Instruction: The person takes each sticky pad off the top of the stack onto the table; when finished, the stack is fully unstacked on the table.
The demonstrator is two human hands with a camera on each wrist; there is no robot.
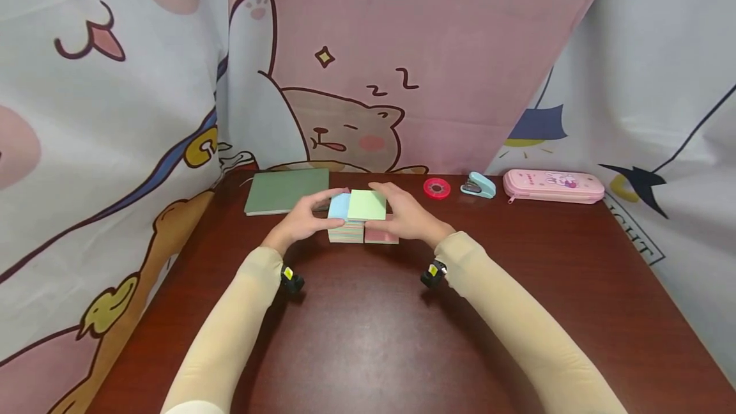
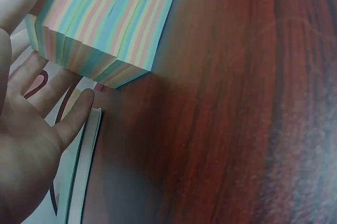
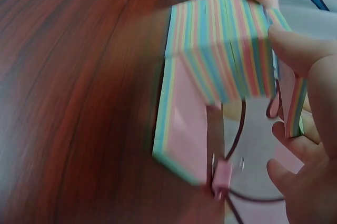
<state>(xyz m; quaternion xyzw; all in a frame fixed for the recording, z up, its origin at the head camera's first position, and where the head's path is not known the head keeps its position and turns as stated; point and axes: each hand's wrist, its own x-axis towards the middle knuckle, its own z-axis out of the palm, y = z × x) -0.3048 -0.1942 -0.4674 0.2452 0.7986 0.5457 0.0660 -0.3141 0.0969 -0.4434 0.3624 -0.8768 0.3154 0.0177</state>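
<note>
A tall stack of sticky note pads, blue on top with striped pastel sides, stands on the brown table. My left hand grips its upper part, thumb at the front and fingers at the back. My right hand holds a thin sticky note pad with a light green top between thumb and fingers, tilted over the stack's right edge. The right wrist view shows the pink underside of this held pad. Under it, right beside the stack, lies a low pink-topped pad.
A green notebook lies behind my left hand. Along the back edge to the right are a red round tape roll, a light blue stapler and a pink pencil case. Printed curtains enclose the table at the back and sides.
</note>
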